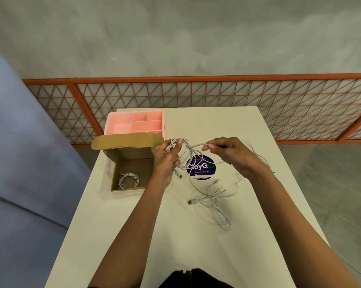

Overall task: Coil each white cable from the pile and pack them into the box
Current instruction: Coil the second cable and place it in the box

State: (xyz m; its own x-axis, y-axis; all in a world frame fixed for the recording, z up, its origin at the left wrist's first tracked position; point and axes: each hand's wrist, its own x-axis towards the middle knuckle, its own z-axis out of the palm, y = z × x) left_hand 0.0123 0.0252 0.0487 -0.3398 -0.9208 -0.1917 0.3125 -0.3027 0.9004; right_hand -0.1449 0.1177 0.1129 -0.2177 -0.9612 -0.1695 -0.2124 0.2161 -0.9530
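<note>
1. The white cable (pixel 193 145) is thin and smooth, wound into several loops above the middle of the table (pixel 175 235).
2. The left hand (pixel 166 156) grips those loops with curled fingers, beside the box (pixel 115 173).
3. The right hand (pixel 231 155) pinches one strand of it between thumb and fingertips, just right of the loops.
4. More loose cables (pixel 214 197) lie tangled toward the right edge, one USB plug (pixel 190 202) showing.
5. The box sits at the left edge, flap (pixel 125 141) up, with a coiled cable (pixel 128 179) on its floor.
6. The left fingers hide part of the loops. Strands behind the right wrist are hard to follow, and the number of cables in the tangle cannot be told.
</note>
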